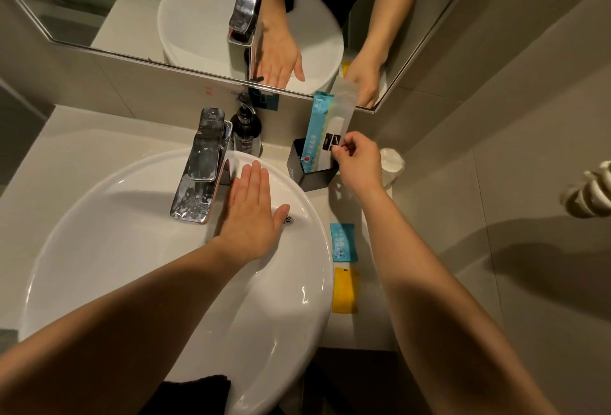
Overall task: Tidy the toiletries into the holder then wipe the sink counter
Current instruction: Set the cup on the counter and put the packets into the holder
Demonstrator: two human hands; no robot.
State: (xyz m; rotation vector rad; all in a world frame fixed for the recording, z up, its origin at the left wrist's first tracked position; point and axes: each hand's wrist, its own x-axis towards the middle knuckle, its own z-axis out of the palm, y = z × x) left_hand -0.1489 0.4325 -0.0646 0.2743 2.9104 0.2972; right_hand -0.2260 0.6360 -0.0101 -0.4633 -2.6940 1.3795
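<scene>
Left hand [253,213] flat, fingers spread, palm down, right hand [357,161] raised, fingertips pinched together

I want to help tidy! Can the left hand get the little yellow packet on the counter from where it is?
Probably not easily. The left hand lies flat in the white round basin, and the right forearm stretches beside the flat yellow packet. The right hand is nearer.

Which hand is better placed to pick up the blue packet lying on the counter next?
Probably the right hand: it is on the blue packet's side, at the holder. The left hand lies flat in the sink.
</scene>
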